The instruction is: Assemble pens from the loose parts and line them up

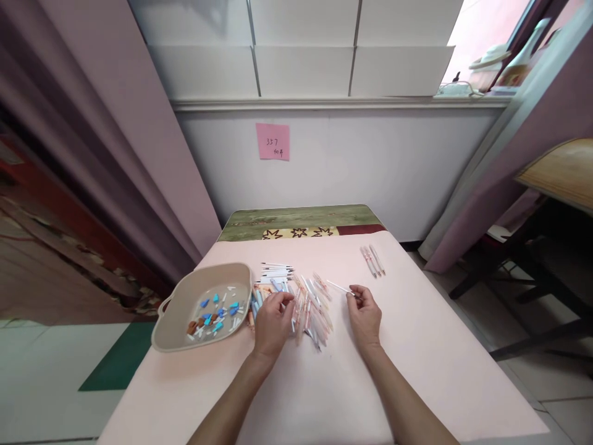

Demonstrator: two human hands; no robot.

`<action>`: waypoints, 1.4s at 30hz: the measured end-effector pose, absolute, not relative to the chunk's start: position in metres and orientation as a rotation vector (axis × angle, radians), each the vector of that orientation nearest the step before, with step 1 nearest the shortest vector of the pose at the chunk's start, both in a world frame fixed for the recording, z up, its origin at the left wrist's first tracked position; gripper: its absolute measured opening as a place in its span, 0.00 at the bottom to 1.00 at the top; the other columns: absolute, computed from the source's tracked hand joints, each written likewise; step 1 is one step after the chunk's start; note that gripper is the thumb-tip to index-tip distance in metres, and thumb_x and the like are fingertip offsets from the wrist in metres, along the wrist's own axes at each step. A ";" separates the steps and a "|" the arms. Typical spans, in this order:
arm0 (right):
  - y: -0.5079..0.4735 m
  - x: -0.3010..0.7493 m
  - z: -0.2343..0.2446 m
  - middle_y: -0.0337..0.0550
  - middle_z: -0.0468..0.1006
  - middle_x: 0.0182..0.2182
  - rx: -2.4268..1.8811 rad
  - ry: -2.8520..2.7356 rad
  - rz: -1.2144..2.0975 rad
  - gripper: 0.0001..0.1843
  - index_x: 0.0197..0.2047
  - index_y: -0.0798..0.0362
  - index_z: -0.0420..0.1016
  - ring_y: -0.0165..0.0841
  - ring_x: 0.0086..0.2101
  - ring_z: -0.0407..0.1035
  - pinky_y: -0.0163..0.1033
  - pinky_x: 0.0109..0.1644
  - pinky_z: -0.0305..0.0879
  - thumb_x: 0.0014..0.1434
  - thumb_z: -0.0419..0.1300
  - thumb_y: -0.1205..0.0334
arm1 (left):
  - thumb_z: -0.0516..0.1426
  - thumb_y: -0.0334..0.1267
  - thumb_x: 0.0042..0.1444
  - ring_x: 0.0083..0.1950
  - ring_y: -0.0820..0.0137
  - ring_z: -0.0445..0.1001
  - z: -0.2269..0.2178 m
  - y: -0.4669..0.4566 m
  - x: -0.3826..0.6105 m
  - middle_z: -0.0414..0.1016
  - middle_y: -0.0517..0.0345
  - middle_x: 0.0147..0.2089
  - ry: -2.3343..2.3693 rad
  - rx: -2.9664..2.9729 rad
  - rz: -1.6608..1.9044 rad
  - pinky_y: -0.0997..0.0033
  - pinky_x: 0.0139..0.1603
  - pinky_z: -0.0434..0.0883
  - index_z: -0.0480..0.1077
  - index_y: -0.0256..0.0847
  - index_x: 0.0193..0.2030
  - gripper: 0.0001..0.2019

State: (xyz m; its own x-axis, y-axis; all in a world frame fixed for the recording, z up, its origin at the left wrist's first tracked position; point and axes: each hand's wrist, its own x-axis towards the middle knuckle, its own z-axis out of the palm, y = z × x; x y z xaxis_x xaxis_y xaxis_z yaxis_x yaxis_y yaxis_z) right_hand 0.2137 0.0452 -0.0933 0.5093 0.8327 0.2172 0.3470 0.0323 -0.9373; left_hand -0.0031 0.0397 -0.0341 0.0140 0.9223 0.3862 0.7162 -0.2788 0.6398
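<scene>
The right hand (pixel 365 315) rests low on the counter (pixel 417 346), thumb and forefinger pinching one end of a thin white refill (pixel 340 287) that slants up and to the left, its free end over the edge of the heap. The left hand (pixel 273 321) lies beside it with fingers curled, the tips down on the left side of the heap of pen parts (pixel 312 306). Whether they have closed on a piece or only touch it is too small to tell.

The step in hand looks like picking single parts out of the heap, one in each hand. Bringing the refill to a barrel would call for a light pinch and a straight line-up, since the rod is slim and looks easy to bend.

Left of the hands, a beige basin (pixel 176 334) sits at the counter's edge, holding small caps (pixel 215 312) in blue, white and brown. Just beyond the heap lies a neat row of refills (pixel 277 269), dark tips together. Further right, well apart from the heap, three pens (pixel 373 261) lie side by side.

At the far end, a green patterned board (pixel 301 217) meets the wall, where a pink note (pixel 273 141) hangs below stacked white boxes (pixel 301 62).
</scene>
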 end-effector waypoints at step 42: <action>0.054 0.193 -0.088 0.41 0.78 0.32 -1.706 -1.376 0.447 0.14 0.29 0.50 0.77 0.33 0.31 0.69 0.36 0.36 0.58 0.57 0.57 0.50 | 0.51 0.36 0.61 0.66 0.58 0.60 -0.069 -0.012 -0.002 0.65 0.42 0.64 1.595 2.691 0.846 0.48 0.65 0.58 0.59 0.38 0.63 0.22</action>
State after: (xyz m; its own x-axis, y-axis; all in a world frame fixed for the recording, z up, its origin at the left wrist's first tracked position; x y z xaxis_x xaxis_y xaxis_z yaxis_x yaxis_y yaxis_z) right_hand 0.1933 0.0535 -0.0881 0.3230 0.9163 0.2367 0.6021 -0.0060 -0.7984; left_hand -0.0023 -0.0117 -0.0687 0.3806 0.7896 0.4812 0.8412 -0.5118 0.1743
